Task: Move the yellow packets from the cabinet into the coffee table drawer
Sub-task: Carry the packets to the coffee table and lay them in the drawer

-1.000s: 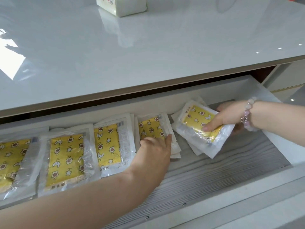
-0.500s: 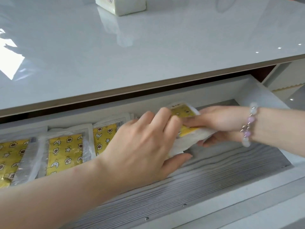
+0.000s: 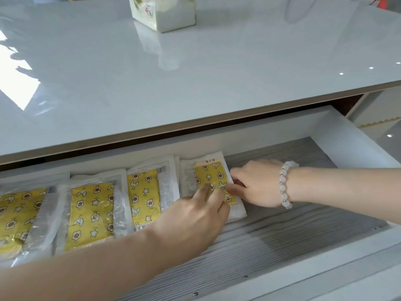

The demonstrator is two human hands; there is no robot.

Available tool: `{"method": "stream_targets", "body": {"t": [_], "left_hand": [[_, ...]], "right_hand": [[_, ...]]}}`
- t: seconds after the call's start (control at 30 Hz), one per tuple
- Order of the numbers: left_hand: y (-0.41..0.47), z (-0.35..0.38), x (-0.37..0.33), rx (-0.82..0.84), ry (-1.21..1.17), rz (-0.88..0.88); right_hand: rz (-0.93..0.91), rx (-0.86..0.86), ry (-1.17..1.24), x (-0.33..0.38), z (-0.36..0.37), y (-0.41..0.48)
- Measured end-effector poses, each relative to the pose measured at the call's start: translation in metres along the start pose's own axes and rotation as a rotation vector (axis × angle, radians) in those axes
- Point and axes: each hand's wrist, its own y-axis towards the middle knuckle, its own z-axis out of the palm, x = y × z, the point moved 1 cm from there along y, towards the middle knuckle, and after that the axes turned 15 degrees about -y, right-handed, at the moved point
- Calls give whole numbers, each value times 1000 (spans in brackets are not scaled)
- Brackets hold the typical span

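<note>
The coffee table drawer (image 3: pixel 271 135) is pulled open. Several yellow packets in clear wrap lie in a row along its back: one at the far left (image 3: pixel 13 216), one beside it (image 3: pixel 91 216), a third (image 3: pixel 143 194), and the rightmost stack (image 3: pixel 211 174). My left hand (image 3: pixel 195 216) reaches in from the lower left, its fingertips pressing flat on the top packet of the rightmost stack. My right hand (image 3: pixel 256 185), with a bead bracelet (image 3: pixel 284 185) on the wrist, comes from the right and pinches that packet's right edge.
The glossy white table top (image 3: pixel 195 72) overhangs the back of the drawer and carries a tissue box (image 3: pixel 162 11) at its far side. Grey wood-grain drawer floor (image 3: pixel 303 231) lies bare to the right and front of the packets. White drawer walls close the right and front.
The packet held tilted in my right hand has been brought left and laid flat on the rightmost stack. My left hand has lowered onto it.
</note>
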Motion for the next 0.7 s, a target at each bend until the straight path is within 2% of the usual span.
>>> {"method": "stream_targets", "body": {"t": [0.1,0.17,0.3,0.37,0.43,0.6,0.67,0.7], "left_hand": [[6,-1,3,21,-116,-65],[7,-2,4,28,-155,-88],[6,0,3,51,-191,-147],[10,-4,2,56,-213,-156],[13,-8,2,98,-249,-203],[8,-2,-2,176,-313,-275],[9,1,-7,280,-359,-334],[10,1,-11,396,-377,-373]], "right_hand": [[-2,-8,-156,-5,2,11],[-6,-80,-269,-4,5,15],[46,-391,-290,-6,10,11],[-80,-592,-251,-6,16,12],[-163,-676,-198,-8,25,15],[-155,-580,-202,-4,45,21],[-114,-481,-173,5,38,16],[-77,-390,-154,10,32,13]]}}
